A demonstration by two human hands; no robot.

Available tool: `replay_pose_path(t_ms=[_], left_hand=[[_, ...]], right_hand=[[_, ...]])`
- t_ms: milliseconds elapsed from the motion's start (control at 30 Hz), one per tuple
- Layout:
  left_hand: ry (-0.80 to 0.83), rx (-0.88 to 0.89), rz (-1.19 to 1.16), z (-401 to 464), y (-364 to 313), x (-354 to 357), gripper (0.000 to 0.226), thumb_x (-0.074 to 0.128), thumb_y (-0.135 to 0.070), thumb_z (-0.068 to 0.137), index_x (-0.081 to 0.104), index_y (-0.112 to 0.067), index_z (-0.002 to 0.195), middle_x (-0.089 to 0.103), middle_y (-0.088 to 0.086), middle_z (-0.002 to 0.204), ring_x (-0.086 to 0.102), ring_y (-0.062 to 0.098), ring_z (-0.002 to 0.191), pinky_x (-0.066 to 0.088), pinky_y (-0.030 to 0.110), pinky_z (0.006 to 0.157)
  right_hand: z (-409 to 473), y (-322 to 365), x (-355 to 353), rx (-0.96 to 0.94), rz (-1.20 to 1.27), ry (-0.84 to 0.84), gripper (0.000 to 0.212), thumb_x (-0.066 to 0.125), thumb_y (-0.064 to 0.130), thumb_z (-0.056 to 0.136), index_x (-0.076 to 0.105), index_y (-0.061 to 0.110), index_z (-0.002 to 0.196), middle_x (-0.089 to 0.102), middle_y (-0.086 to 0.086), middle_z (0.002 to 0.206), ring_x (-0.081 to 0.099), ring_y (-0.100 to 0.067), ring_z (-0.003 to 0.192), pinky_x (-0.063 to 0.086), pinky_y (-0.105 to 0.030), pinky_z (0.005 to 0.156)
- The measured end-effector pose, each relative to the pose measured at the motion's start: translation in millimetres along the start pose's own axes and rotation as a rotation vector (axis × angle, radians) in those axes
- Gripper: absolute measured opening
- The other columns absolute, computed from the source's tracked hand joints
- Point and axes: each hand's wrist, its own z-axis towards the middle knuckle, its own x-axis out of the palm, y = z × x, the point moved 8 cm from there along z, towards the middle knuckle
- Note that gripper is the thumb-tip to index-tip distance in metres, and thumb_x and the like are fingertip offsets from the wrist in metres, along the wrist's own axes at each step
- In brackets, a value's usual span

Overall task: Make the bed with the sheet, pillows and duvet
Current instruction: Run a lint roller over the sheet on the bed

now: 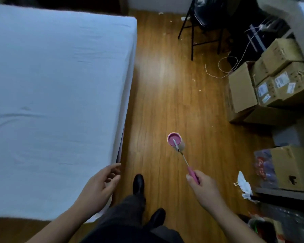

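1. While the right hand grips the pink handle of a lint roller, the bed fills the whole side to the left of that grip, its white fitted sheet pulled over the mattress with a few shallow creases; no pillows or duvet show.
2. The wooden floor runs ahead of the roller, flecked with pale crumbs.
3. To the right of the grip stand stacked cardboard boxes, some labelled, partly cut off by the frame edge.
4. Far ahead of the roller stands a black folding chair, its top cut off; what lies on it is too dark to make out.
5. A thin pale cord loops on the floor by the boxes.
6. The left hand hangs by the bed's near corner, fingers loosely spread, holding nothing.
7. Crumpled white paper lies just right of the gripping hand.
8. Between the hands, two black shoes show.
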Motion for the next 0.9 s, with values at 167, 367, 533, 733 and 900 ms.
replay_pose_path(t_ms=[167, 367, 533, 733, 900], left_hand=[[-0.079, -0.056, -0.085, 73, 1, -25, 0.031, 0.057, -0.021, 0.096, 0.052, -0.046, 0.115, 0.065, -0.018, 0.102, 0.059, -0.008, 0.094, 0.043, 0.004, 0.070], [-0.010, -0.002, -0.080, 214, -45, -63, 0.032, 0.056, -0.027, 0.097, 0.048, -0.055, 0.110, 0.065, -0.021, 0.102, 0.058, -0.010, 0.094, 0.043, 0.009, 0.072], [-0.015, 0.086, -0.062, 338, -113, -116, 0.028, 0.055, -0.028, 0.097, 0.052, -0.044, 0.120, 0.064, -0.021, 0.104, 0.061, -0.001, 0.096, 0.042, 0.009, 0.073], [-0.067, 0.096, -0.089, 458, -165, -147, 0.028, 0.054, -0.027, 0.097, 0.051, -0.043, 0.120, 0.063, -0.024, 0.104, 0.059, -0.007, 0.096, 0.042, 0.004, 0.070], [-0.095, -0.037, -0.132, 551, -188, -144, 0.027, 0.056, -0.026, 0.097, 0.053, -0.046, 0.116, 0.065, -0.019, 0.103, 0.063, 0.002, 0.095, 0.044, 0.010, 0.073]], right_hand=[[84, 70, -28, -0.116, -0.117, -0.005, 0.003, 0.055, 0.038, 0.099, 0.056, 0.036, 0.097, 0.064, 0.001, 0.081, 0.061, -0.013, 0.070, 0.052, -0.029, 0.059], [175, 164, -65, -0.148, -0.219, 0.019, 0.012, 0.057, 0.043, 0.097, 0.052, 0.038, 0.106, 0.061, 0.010, 0.089, 0.062, -0.011, 0.079, 0.056, -0.026, 0.068], [247, 229, -109, -0.154, -0.214, -0.041, 0.016, 0.058, 0.047, 0.095, 0.054, 0.036, 0.106, 0.059, 0.008, 0.088, 0.060, -0.011, 0.077, 0.054, -0.027, 0.068], [359, 279, -158, -0.140, -0.197, -0.016, 0.012, 0.059, 0.046, 0.095, 0.055, 0.036, 0.101, 0.060, 0.006, 0.085, 0.059, -0.012, 0.074, 0.050, -0.026, 0.064], [485, 315, -204, -0.170, -0.237, 0.066, 0.015, 0.058, 0.050, 0.094, 0.055, 0.037, 0.101, 0.061, 0.006, 0.083, 0.061, -0.012, 0.072, 0.055, -0.031, 0.067]])
